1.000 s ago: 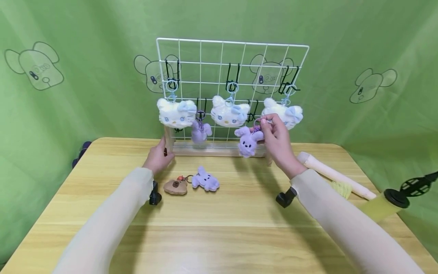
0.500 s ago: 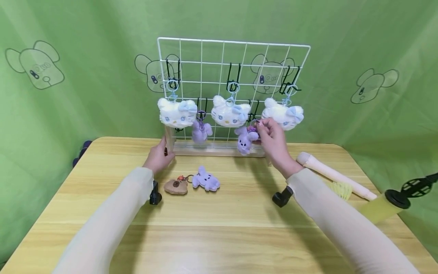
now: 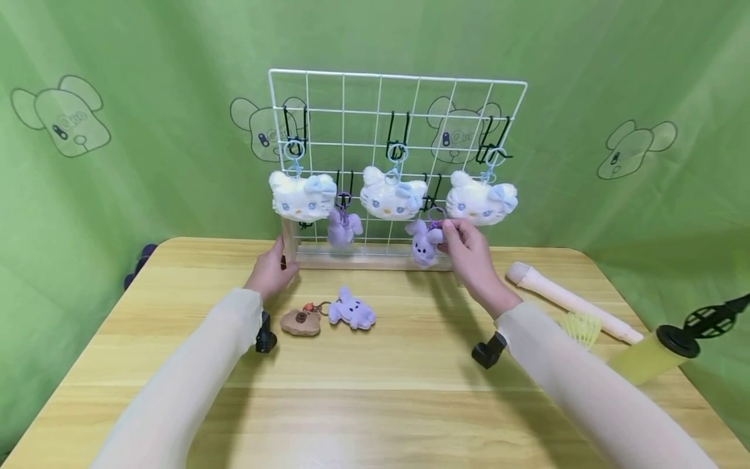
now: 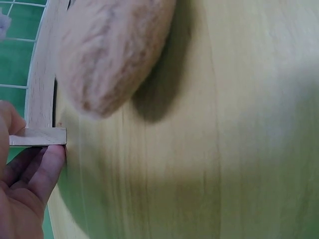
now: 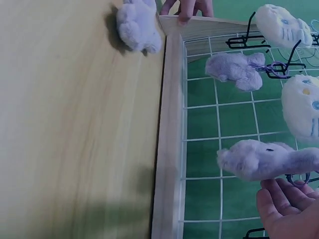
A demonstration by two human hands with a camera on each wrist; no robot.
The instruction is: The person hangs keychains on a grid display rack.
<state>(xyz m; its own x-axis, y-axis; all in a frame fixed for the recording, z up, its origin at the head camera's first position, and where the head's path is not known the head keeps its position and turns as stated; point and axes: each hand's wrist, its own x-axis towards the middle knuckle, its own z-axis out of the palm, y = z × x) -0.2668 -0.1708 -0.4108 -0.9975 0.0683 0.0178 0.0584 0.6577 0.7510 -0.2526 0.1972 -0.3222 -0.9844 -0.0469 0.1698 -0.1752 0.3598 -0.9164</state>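
A white wire grid rack (image 3: 361,113) stands in a wooden base (image 3: 375,261) at the back of the table. My left hand (image 3: 273,268) grips the base's left wooden foot (image 4: 37,136), thumb on one side and fingers on the other. At the rack's lower right, a purple plush bunny keychain (image 3: 423,245) hangs with its ring (image 3: 436,213) at a black hook. My right hand (image 3: 473,255) is beside it, fingertips right at its ear; in the right wrist view the fingers (image 5: 281,196) lie extended under the bunny. Another purple bunny keychain (image 3: 343,228) hangs left of it.
Three white plush cat keychains (image 3: 391,197) hang from the upper hooks. On the table lie a brown plush keychain (image 3: 301,322) and a purple bunny plush (image 3: 353,310). To the right are a pale pink tube (image 3: 571,301) and a yellow bottle (image 3: 650,357) with a black top.
My right hand pushed the bunny's ring back toward the lower right hook, then came down slightly from the ring to the bunny's ear. The left hand stayed on the wooden foot.
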